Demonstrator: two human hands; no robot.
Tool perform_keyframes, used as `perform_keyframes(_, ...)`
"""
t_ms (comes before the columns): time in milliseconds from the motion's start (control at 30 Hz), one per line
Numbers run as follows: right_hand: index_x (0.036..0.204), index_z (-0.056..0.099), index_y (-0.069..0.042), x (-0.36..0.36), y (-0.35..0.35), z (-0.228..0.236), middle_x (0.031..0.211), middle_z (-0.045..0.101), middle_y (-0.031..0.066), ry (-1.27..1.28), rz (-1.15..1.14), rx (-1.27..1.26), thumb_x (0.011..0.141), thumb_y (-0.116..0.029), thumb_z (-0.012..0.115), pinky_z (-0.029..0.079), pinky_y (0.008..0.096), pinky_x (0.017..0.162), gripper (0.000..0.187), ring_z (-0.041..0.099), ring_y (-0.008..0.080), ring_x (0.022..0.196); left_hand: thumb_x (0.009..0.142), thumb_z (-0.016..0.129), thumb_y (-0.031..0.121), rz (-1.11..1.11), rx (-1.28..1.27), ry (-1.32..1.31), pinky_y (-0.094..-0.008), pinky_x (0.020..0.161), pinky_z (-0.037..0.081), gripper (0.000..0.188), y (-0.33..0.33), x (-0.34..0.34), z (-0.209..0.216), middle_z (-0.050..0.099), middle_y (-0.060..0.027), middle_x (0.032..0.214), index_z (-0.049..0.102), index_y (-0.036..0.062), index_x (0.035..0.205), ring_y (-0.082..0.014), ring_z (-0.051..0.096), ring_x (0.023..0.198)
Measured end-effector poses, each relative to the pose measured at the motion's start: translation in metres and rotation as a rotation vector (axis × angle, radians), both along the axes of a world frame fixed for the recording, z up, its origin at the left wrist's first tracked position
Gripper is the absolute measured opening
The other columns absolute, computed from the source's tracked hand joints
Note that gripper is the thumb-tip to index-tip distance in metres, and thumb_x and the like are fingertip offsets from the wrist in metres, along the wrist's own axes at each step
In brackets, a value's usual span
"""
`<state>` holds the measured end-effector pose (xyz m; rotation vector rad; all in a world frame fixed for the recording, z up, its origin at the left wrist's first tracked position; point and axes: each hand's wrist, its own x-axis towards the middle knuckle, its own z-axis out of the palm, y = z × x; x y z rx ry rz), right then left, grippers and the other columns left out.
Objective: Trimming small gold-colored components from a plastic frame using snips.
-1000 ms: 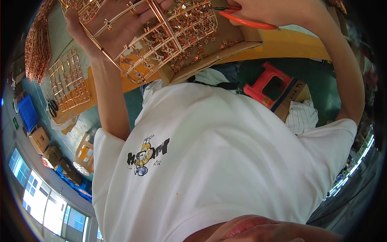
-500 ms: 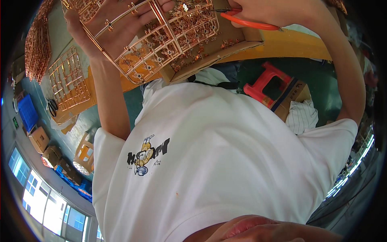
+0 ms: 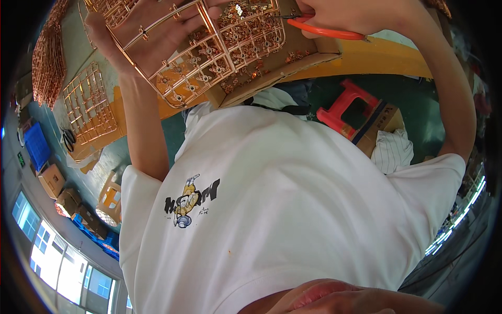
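My left hand (image 3: 149, 47) supports a shiny copper-coloured sprue frame (image 3: 222, 46) from beneath, thumb at its left edge and fingers under the bars. Small looped parts hang in rows along its runners. In my right hand (image 3: 361, 15) is a pair of cutters with orange handles (image 3: 329, 34); its dark tip reaches the frame's right edge, and whether it bites on a bar I cannot tell. Below the frame stands an open cardboard box (image 3: 277, 80) with many loose copper-coloured pieces (image 3: 259, 68) inside. The top of the picture cuts off part of both hands.
Another sprue frame (image 3: 90, 107) lies on the table at left, near black-handled scissors (image 3: 68, 139). Beyond it is a thick bundle of copper-coloured frames (image 3: 49, 63). A red stool (image 3: 348, 107) and a carton (image 3: 386, 123) stand on the floor below the yellow table edge (image 3: 379, 56).
The frame has shifted very slightly in my left hand. My right hand and the cutters stay almost where they were.
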<state>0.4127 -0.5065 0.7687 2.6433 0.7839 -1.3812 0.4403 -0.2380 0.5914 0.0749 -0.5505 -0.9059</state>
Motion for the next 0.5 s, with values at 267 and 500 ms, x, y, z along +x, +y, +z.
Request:
perform_keyframes(267, 0.096, 0.07, 0.009, -0.003, -0.005, -0.006, 0.093, 0.072, 0.0299, -0.059, 0.0, 0.093, 0.091, -0.023, 0.061, 0.054, 0.0496, 0.082, 0.034, 0.07, 0.0443, 0.091, 0.085, 0.059, 0.081, 0.176, 0.131, -0.054, -0.0692, 0.12, 0.031, 0.123, -0.003, -0.022, 0.021, 0.023, -0.0325, 0.164, 0.006, 0.0029, 0.164, -0.0605, 0.032, 0.144)
perform_keyframes(500, 0.095, 0.07, 0.009, -0.007, -0.008, -0.011, 0.092, 0.072, 0.0283, -0.088, 0.018, 0.078, 0.092, -0.02, 0.062, 0.055, 0.0483, 0.081, 0.03, 0.071, 0.0428, 0.091, 0.085, 0.064, 0.076, 0.167, 0.204, 0.077, -0.0665, 0.12, 0.033, 0.121, -0.007, -0.025, 0.037, 0.03, -0.0326, 0.162, 0.01, 0.0025, 0.164, -0.058, 0.039, 0.141)
